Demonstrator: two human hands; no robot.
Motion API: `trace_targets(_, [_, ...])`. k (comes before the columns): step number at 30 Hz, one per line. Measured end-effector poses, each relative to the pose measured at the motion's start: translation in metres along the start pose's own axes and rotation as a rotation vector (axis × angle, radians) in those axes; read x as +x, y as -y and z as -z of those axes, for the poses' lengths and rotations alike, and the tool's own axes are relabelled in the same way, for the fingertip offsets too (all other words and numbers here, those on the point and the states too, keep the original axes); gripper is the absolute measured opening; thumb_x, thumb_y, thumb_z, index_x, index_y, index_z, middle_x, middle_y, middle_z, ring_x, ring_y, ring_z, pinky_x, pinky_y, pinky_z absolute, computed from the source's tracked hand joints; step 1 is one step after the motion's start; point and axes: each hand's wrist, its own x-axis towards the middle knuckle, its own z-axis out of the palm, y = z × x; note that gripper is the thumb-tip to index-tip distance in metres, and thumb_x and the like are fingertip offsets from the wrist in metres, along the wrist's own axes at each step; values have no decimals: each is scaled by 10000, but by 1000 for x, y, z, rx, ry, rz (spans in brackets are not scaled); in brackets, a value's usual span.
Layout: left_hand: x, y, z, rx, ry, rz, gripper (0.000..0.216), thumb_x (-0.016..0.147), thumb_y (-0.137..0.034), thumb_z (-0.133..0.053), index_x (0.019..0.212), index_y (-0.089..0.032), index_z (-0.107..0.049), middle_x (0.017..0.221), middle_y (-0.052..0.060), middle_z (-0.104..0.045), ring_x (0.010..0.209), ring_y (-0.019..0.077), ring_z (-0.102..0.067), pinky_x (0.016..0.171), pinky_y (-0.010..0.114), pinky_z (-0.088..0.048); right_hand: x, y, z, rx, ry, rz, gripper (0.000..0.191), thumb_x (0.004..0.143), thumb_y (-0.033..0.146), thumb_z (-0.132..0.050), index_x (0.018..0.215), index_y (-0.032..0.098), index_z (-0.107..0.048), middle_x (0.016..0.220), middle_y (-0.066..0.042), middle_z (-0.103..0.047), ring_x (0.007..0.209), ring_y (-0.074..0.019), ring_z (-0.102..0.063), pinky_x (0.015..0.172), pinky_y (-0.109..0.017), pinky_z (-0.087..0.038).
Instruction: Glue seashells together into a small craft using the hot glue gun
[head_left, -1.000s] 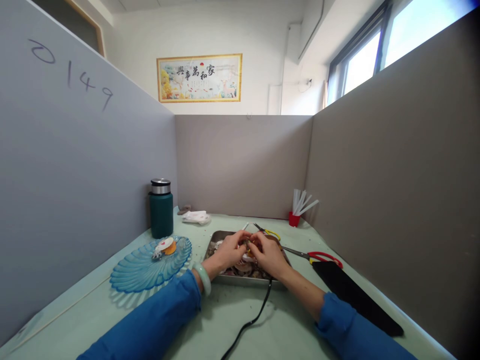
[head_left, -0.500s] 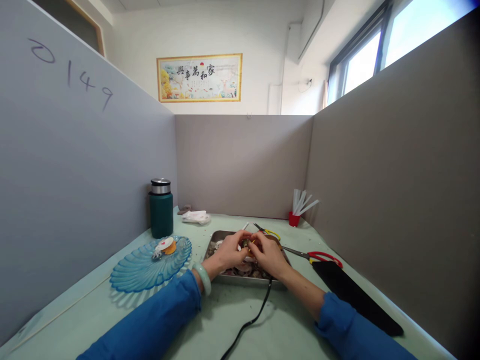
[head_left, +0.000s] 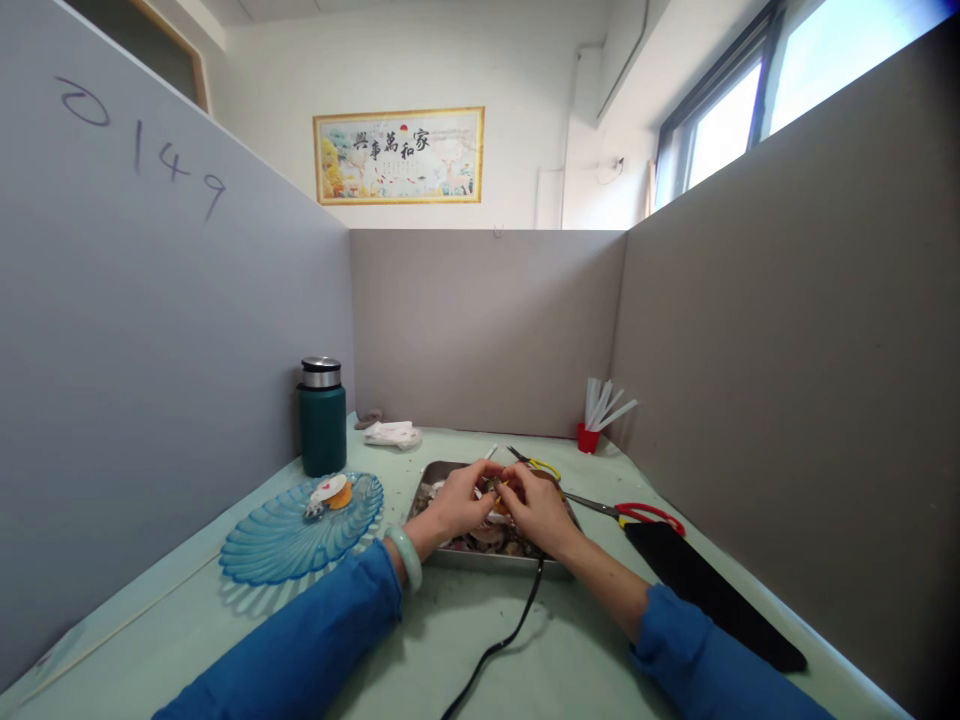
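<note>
Over a shallow metal tray (head_left: 480,564) filled with a jumble of small pieces (head_left: 487,540), possibly shells, my two hands meet fingertip to fingertip. My left hand (head_left: 463,500), with a pale green bangle (head_left: 405,556) at its wrist, is closed with thumb and fingers pinched. My right hand (head_left: 534,508) is likewise closed in a pinch facing it. Between the fingertips shows a small greenish and yellow-orange item, mostly hidden and too small to name. A black cord (head_left: 510,640) runs from the tray's near edge toward me.
Left stand a blue scalloped plate (head_left: 285,545) bearing small items and a green bottle (head_left: 322,430). Right lie red-handled scissors (head_left: 645,512) and a flat black object (head_left: 712,595). Behind are yellow-handled pliers or snippers (head_left: 544,466), a red cup (head_left: 588,438) of white strips and a white packet (head_left: 392,433).
The fingertips have shifted slightly around the small item, and less of its green part shows. Both arms and everything on the table stay in place.
</note>
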Motion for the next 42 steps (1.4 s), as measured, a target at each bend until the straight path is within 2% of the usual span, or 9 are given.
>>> trace_targets(9, [0,0,0,-1,-13,-2,319,752,-173,-503,1059,-177,-588,992,53,-668,859,160,-615,702,230,-475,0,0,0,29,5,-3,160,845,276,-450,900,185,-570,750,-25,-662,668,-163,-604,613,-251,-409])
trace_targets(21, [0,2,-1,-12,-5,12,320,763,-194,-506,1073,-180,-583,1012,55,-667,885,165,-617,653,216,-476,0,0,0,24,11,4,152,847,271,-455,888,182,-571,755,-25,-664,675,-161,-601,612,-249,-402])
trace_targets(35, [-1,-3,0,-1,-4,16,299,782,-220,-502,1065,-172,-583,1009,60,-667,884,162,-615,736,240,-485,0,0,0,15,10,-7,157,850,271,-447,886,180,-569,764,-25,-659,678,-159,-596,609,-245,-390])
trace_targets(42, [-1,-2,0,5,9,18,318,774,-205,-499,1079,-177,-584,1016,55,-666,882,163,-612,690,226,-482,1,-1,0,18,24,2,164,854,268,-442,899,179,-572,765,-30,-665,678,-160,-600,604,-243,-391])
